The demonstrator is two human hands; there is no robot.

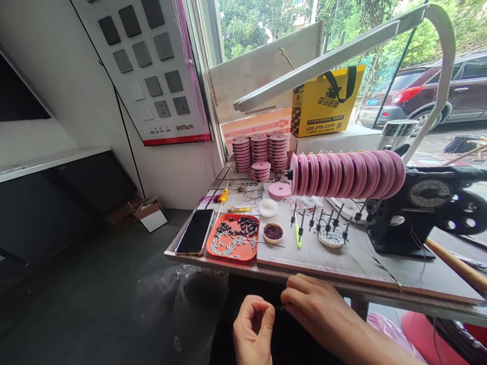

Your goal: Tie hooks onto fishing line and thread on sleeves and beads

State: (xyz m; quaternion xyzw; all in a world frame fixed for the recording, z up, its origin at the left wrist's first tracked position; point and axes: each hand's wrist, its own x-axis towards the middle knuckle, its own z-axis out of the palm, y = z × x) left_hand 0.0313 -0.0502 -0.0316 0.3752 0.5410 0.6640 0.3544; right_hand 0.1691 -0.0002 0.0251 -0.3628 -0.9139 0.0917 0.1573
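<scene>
Just below the table's front edge, my left hand [254, 327] is closed in a pinch, thumb against the forefinger. My right hand [314, 301] is beside it, fingers curled together at the fingertips. A small dark bit shows between the two hands, too small to name against the dark clothing. Nearest on the table are an orange tray [233, 255] of black and silvery small parts and a round dish [273, 233] of thin dark pieces. Farther right, several black pieces [301, 230] stand or hang near a dish of grey beads [330, 237].
A row of pink spools [348, 175] sits on a black winding machine [399, 228] at the right. Stacked pink spools [259, 152] stand behind. A phone [195, 232] lies at the left edge. A white lamp arm [335, 53] crosses above, before a yellow bag [323, 106].
</scene>
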